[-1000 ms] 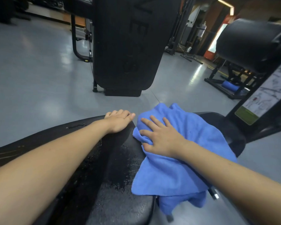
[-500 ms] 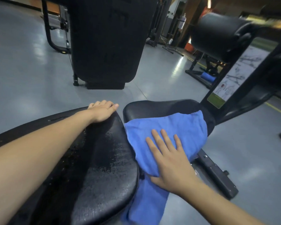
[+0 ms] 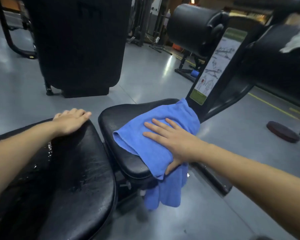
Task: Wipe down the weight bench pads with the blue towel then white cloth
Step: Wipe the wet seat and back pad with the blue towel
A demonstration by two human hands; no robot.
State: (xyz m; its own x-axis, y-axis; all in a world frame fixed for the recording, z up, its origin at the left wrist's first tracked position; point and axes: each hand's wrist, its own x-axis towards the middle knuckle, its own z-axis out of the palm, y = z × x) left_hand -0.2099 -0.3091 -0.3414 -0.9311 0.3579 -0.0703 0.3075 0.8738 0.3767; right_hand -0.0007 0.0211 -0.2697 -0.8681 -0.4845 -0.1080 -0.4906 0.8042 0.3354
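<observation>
Blue towel [image 3: 145, 144] lies on the small black seat pad [image 3: 118, 115], and one end hangs off the pad's near edge. The right hand [image 3: 173, 139] presses flat on the towel, fingers straight and spread. Left of the seat pad, the left hand [image 3: 71, 121] rests on the long wet pad [image 3: 80, 179], fingers loose, holding nothing.

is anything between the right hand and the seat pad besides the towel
Nothing visible. The right hand lies flat on the blue towel, which is spread straight on the seat pad. The bare part of the pad to the left shows nothing in the way. The left hand rests apart on the long pad.
</observation>
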